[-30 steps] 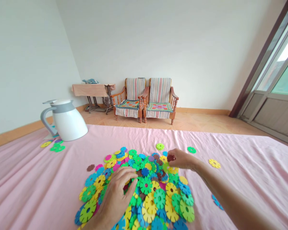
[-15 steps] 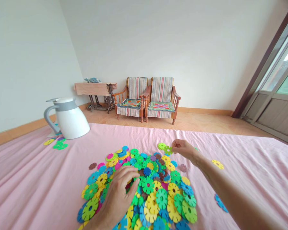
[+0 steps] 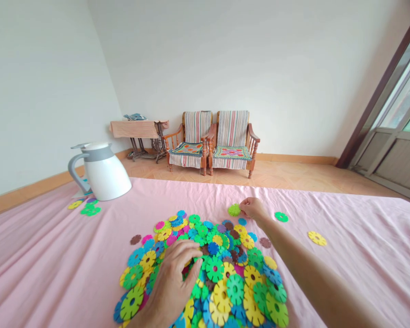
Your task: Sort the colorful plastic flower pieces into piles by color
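Note:
A heap of notched plastic flower discs (image 3: 235,289) in green, yellow, blue, brown and pink lies before me. My left hand (image 3: 177,269) rests on the heap's left part, palm down, its fingers curved and the thumb apart. No disc shows in its grip, though its underside is hidden. Beyond the heap, my right hand (image 3: 253,208) pinches the right edge of a lime-green disc (image 3: 233,209) low over the cloth. A second lime-green disc seems to lie under it, mostly covered. To the right of that hand are a loose green disc (image 3: 281,217) and a yellow disc (image 3: 317,238).
A pink cloth (image 3: 54,255) covers the table. A white jug (image 3: 111,177) with a grey handle stands at the back left, with several discs (image 3: 90,209) near its base. Two wooden armchairs (image 3: 232,141) and a cloth-covered sewing table (image 3: 136,129) stand farther off.
My right hand has moved slightly left and brought its lime-green disc over the one lying on the cloth. My left hand stays on the heap. The view has shifted slightly.

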Demonstrator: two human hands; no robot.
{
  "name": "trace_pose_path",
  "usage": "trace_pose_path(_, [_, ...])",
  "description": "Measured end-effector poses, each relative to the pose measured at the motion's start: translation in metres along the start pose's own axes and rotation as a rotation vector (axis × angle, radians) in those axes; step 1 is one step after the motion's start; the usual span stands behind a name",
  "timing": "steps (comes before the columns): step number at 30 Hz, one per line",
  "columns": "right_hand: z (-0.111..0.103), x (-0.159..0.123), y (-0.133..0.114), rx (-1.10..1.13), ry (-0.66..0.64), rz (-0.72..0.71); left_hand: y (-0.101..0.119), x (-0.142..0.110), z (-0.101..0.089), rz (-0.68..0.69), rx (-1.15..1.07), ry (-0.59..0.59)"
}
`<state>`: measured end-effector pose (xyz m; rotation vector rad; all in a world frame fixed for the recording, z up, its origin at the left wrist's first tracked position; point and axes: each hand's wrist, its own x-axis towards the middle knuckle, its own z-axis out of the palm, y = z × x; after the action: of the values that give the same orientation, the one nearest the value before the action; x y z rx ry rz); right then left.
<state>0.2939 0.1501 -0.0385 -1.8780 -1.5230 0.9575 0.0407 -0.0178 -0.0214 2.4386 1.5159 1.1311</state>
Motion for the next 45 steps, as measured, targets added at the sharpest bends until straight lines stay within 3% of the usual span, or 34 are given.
trace_pose_path(5, [-0.001, 0.005, 0.007, -0.107, 0.082, -0.074, -0.001, -0.001, 0.001, -0.012, -0.002, -0.009])
trace_pose_path(13, [0.011, 0.000, 0.008, -0.308, 0.166, -0.370, -0.002, -0.003, 0.001, -0.022, -0.008, -0.027])
trace_pose_path(23, [0.019, -0.001, 0.004, -0.419, 0.170, -0.416, -0.002, -0.003, 0.001, -0.027, -0.014, -0.040])
trace_pose_path(31, [0.015, -0.009, 0.003, -0.384, 0.187, -0.447, -0.001, -0.002, 0.002, -0.014, -0.024, -0.010])
trace_pose_path(36, [-0.013, -0.046, 0.016, -0.296, 0.157, -0.496, -0.001, -0.002, 0.000, 0.014, -0.057, 0.029])
trace_pose_path(41, [-0.043, -0.110, 0.039, -0.239, 0.083, -0.498, -0.002, 0.000, 0.000, 0.040, -0.070, 0.061])
trace_pose_path(45, [-0.054, -0.163, 0.051, -0.246, -0.029, -0.527, -0.003, 0.001, 0.000, 0.066, -0.052, 0.089])
